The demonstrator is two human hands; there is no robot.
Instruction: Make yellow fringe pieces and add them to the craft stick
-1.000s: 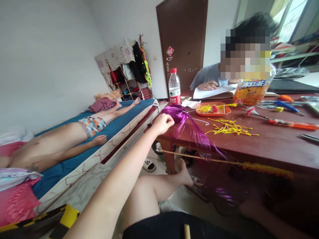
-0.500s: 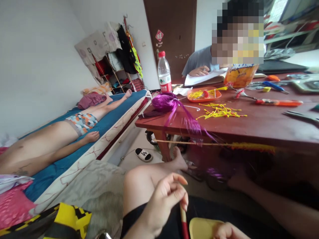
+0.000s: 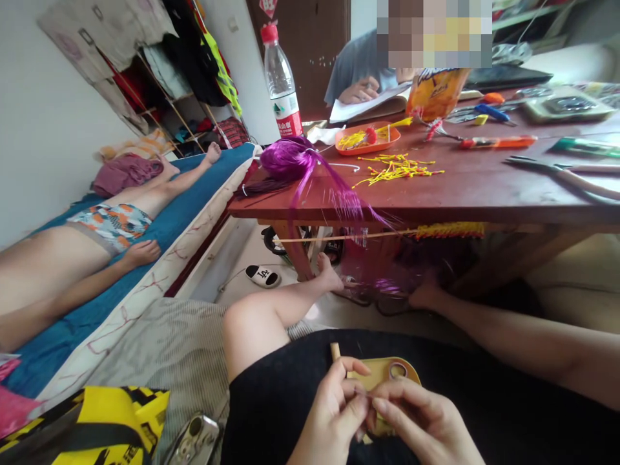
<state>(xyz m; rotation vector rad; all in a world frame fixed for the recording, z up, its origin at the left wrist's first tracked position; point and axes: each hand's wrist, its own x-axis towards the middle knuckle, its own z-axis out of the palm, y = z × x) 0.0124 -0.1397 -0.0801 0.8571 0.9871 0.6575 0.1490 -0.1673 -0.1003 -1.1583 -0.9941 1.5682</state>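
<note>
Over my lap my left hand [image 3: 341,407] and my right hand [image 3: 419,410] meet, thumbs and forefingers pinched close together. Whatever lies between the fingertips is too small to make out. Beneath them a shallow yellow tray [image 3: 375,367] rests on black cloth [image 3: 271,387], partly hidden by the hands. A small ring-shaped roll [image 3: 398,370] sits at its far right. The end of a pale wooden stick [image 3: 335,351] pokes up behind my left fingers; its remaining length is hidden.
Ahead, a red-brown table [image 3: 310,200] bears purple fibres [image 3: 290,158], yellow strands [image 3: 397,170], an orange dish [image 3: 371,142], a bottle [image 3: 281,84] and pliers [image 3: 557,169]. A thin stick [image 3: 343,237] hangs under its edge. One person writes behind it; another lies on the bed [image 3: 194,194].
My right hand has come in from the lower right to meet my left, which has tilted down. The view has dipped, showing more of the lap and the tray.
</note>
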